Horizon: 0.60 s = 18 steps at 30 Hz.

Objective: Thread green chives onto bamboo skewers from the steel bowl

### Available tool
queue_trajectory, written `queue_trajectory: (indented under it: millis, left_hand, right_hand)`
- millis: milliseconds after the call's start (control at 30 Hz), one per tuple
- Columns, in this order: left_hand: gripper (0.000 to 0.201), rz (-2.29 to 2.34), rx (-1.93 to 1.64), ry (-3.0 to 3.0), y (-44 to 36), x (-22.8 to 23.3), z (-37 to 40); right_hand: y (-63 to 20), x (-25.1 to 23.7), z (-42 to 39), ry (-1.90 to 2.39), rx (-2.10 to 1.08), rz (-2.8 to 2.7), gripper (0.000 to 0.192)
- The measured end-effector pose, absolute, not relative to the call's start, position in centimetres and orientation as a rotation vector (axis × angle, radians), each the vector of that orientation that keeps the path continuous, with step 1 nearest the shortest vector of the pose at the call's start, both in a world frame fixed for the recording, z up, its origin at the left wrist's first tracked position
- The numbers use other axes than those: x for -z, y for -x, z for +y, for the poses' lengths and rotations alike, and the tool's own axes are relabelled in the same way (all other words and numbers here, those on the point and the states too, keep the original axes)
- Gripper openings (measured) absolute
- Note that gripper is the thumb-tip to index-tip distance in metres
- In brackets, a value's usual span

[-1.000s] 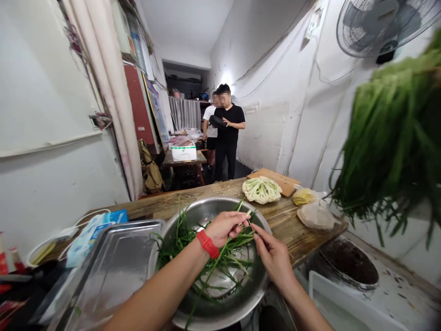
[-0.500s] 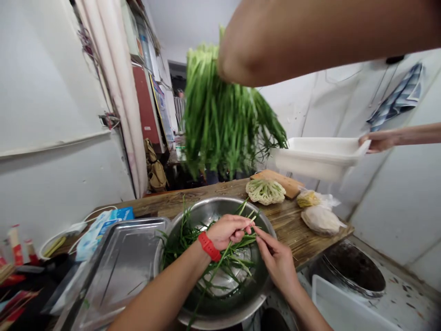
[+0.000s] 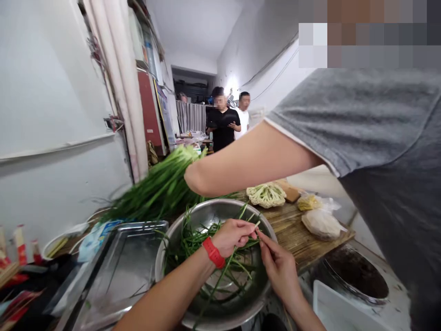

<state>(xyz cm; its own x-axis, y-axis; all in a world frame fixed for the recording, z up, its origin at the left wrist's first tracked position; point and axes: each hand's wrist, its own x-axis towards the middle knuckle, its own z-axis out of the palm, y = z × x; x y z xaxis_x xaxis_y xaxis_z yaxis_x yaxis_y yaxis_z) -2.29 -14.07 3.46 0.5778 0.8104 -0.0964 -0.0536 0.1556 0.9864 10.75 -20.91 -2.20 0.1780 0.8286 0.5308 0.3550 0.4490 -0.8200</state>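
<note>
My left hand (image 3: 231,236), with a red watch band on the wrist, is closed round a few thin green chives (image 3: 222,271) over a steel basin (image 3: 215,325). Their pale ends stick out past its fingers. Close beside it, my right hand (image 3: 280,263) pinches at those ends with thumb and forefinger; what exactly lies in the pinch is too small to make out. More loose chives (image 3: 193,236) lie tangled in the basin.
A co-worker's arm (image 3: 237,170) stretches across at a large chive bunch (image 3: 151,188), left behind the basin. A steel tray (image 3: 127,257) stands left. Cauliflower (image 3: 266,195) and bagged food (image 3: 322,224) sit right. Two people (image 3: 223,122) stand in the background.
The co-worker's arm has swung down and left, lowering the big chive bunch from mid-air to the table's left side. The white tub is out of sight. My hands have barely moved.
</note>
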Motion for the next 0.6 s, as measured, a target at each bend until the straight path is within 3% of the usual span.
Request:
queue_trajectory:
  millis: [233,400,500,600]
  left_hand:
    - [0.030,0.749,-0.699,-1.326,1.9,-3.3,-14.7]
    - [0.029,0.863,-0.684,-1.666,1.7,-3.7,-16.2]
    - [0.030,0.801,-0.578,-1.870,2.2,-3.6,-16.5]
    - [0.031,0.732,-0.417,-1.893,3.3,-3.4,-14.6]
  right_hand:
    - [-10.7,2.6,-20.8,1.099,-0.567,-1.278,0.036]
    - [-10.4,2.1,-20.2,0.991,-0.910,-1.098,0.045]
    - [-10.8,1.7,-20.3,0.963,-1.093,-0.994,0.041]
    - [-11.8,2.1,-20.9,0.996,-1.054,-0.954,0.041]
